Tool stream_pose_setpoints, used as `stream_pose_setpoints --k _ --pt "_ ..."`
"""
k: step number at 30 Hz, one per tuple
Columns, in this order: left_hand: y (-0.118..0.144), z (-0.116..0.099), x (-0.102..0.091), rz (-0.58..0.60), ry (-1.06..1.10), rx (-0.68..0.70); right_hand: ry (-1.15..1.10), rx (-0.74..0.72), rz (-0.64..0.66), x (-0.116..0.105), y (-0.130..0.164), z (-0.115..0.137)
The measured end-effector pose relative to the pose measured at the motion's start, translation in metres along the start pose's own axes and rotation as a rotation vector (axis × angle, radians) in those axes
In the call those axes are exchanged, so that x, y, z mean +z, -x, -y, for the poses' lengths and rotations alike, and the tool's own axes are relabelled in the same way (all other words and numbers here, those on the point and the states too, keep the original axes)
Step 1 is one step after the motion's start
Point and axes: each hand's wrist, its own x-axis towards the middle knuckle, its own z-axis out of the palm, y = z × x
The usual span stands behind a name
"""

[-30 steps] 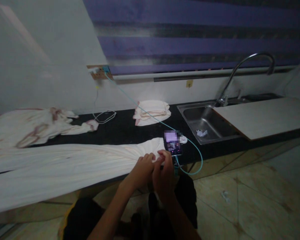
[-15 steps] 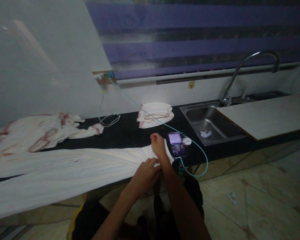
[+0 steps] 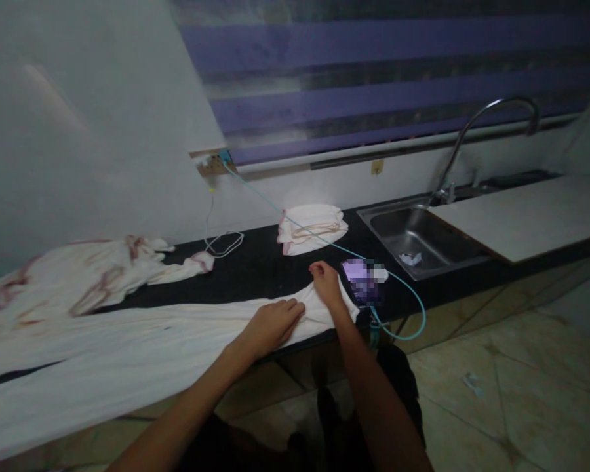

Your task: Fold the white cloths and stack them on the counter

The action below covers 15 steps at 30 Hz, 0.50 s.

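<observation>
Long white trousers (image 3: 191, 328), their two legs parted by a dark gap at the left, lie stretched along the black counter. My left hand (image 3: 275, 321) rests on the upper part of them, fingers extended and lying flat over the cloth. At the right end of the cloth is my right hand (image 3: 327, 285), its fingers curled inward and its side against the creased fabric. Whatever is inside those curled fingers, if anything, is hidden. Just right of this hand lies a phone (image 3: 358, 278) with a lit, partly blurred screen and a light-blue cable (image 3: 417, 324).
Behind the trousers sits a folded white cloth with pinkish edging (image 3: 312, 229). A crumpled, stained white cloth (image 3: 88, 269) lies at the left. To the right are a steel sink (image 3: 432, 246), a tap (image 3: 455, 154) and a pale board (image 3: 526, 223). A socket (image 3: 214, 162) is on the wall.
My left hand has moved left, away from my right wrist, and flattened on the trousers. My right hand stays at the cloth's right end. The view has shifted slightly.
</observation>
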Motion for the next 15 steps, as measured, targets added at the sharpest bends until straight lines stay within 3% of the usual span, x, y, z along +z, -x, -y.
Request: stream_pose_setpoints --k 4,9,12,15 --pt "0.007 -0.021 0.011 0.086 0.044 -0.061 0.074 0.011 -0.049 0.0 -0.002 0.001" --pt "0.022 -0.031 0.026 0.073 0.038 -0.219 0.102 -0.009 -0.032 -0.001 -0.001 0.001" --pt "0.032 -0.013 0.022 0.073 0.049 -0.386 0.078 -0.018 -0.007 -0.004 0.002 0.001" --pt "0.048 0.03 0.017 0.039 0.122 -0.638 0.039 -0.006 -0.002 -0.006 0.004 0.0"
